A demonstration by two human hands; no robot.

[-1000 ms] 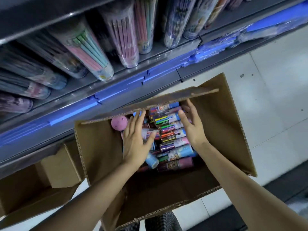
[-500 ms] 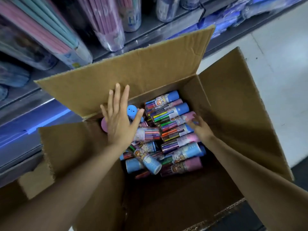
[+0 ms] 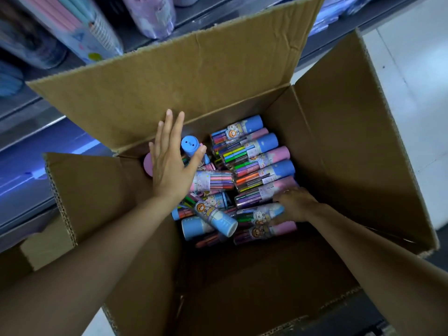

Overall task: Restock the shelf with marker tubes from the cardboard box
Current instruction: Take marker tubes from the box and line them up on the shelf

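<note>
An open cardboard box (image 3: 339,141) stands on the floor below the shelf (image 3: 232,10). Several marker tubes (image 3: 257,163) with blue and pink caps lie stacked in it. My left hand (image 3: 169,166) lies flat at the box's far left with its fingers spread, reaching up to the back flap. Its thumb touches an upright blue-capped tube (image 3: 190,146). My right hand (image 3: 297,204) is deep in the box, with fingers and thumb curled around the cap end of a lying blue-capped tube (image 3: 257,214).
The shelf above holds large clear tubes of coloured pencils (image 3: 92,32). A blue-lit price rail (image 3: 36,166) runs along the shelf edge at left. A second cardboard box (image 3: 46,246) sits at lower left. White floor tiles (image 3: 412,69) lie to the right.
The back flap of the box has swung up and open. My right hand slid toward me over the stack onto a blue-capped tube. My left hand stayed at the far left.
</note>
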